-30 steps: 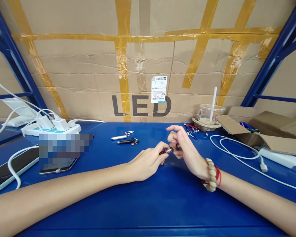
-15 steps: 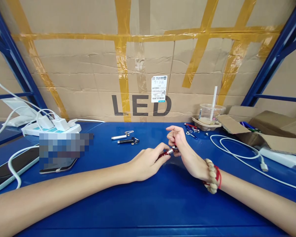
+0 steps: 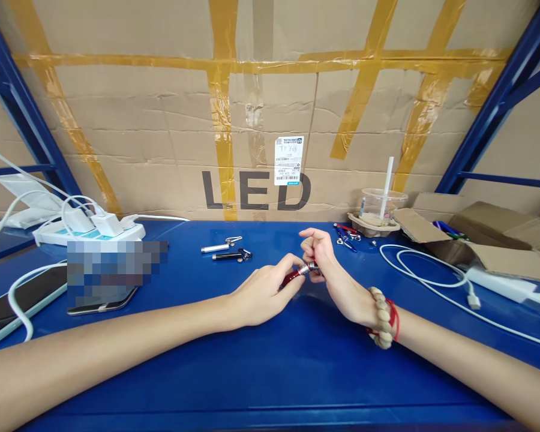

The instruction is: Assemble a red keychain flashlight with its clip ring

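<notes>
Between my two hands is a small red metal tube [image 3: 290,277] with a silver end. The fingers and thumb of my left hand [image 3: 265,291] are closed on its red body. My right hand [image 3: 330,261], palm turned inward, pinches the silver end with fingers curled; its fingertips are partly hidden. To the left, behind my left hand, a silver tube [image 3: 215,248] and a black tube [image 3: 226,257] lie side by side on the blue table [image 3: 252,372], each with a small clip. Blue and red pieces with clips [image 3: 347,239] lie behind my right hand.
On the left are a white power strip [image 3: 90,231], cables and two phones, one [image 3: 22,300] near the left edge. A cup with a straw [image 3: 382,205], an open carton [image 3: 513,261] and a coiled white cable [image 3: 425,294] are at the right. A large cardboard box [image 3: 162,132] stands behind.
The view has shifted slightly. Both hands keep hold of the red tube, whose silver end has tilted a little between my fingers.
</notes>
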Demonstrator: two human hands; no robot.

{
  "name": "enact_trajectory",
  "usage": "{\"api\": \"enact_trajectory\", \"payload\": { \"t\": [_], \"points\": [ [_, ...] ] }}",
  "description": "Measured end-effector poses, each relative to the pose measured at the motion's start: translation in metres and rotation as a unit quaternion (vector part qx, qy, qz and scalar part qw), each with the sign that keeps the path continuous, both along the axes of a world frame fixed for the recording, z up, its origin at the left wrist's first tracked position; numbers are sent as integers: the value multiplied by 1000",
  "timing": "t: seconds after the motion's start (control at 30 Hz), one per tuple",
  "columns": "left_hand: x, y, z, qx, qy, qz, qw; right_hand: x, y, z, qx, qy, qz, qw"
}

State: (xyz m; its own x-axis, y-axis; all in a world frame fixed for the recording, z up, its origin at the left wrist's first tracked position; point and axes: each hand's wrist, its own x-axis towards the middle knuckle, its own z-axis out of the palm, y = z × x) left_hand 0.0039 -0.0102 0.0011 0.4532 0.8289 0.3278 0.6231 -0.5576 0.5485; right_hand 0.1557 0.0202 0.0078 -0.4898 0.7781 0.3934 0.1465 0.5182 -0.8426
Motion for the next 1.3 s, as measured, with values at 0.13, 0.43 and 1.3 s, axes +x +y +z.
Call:
{"api": "enact_trajectory", "payload": {
  "t": [0.13,0.43,1.3],
  "points": [
    [0,-1,0,18,-21,-10,1000,0,-1,-1,17,5,22,1000],
    [0,1,1,23,-44,-35,998,-2,1,-8,11,-12,2,1000],
    [-2,2,0,64,-105,82,989,9,22,4,39,65,6,997]
  ]
}}
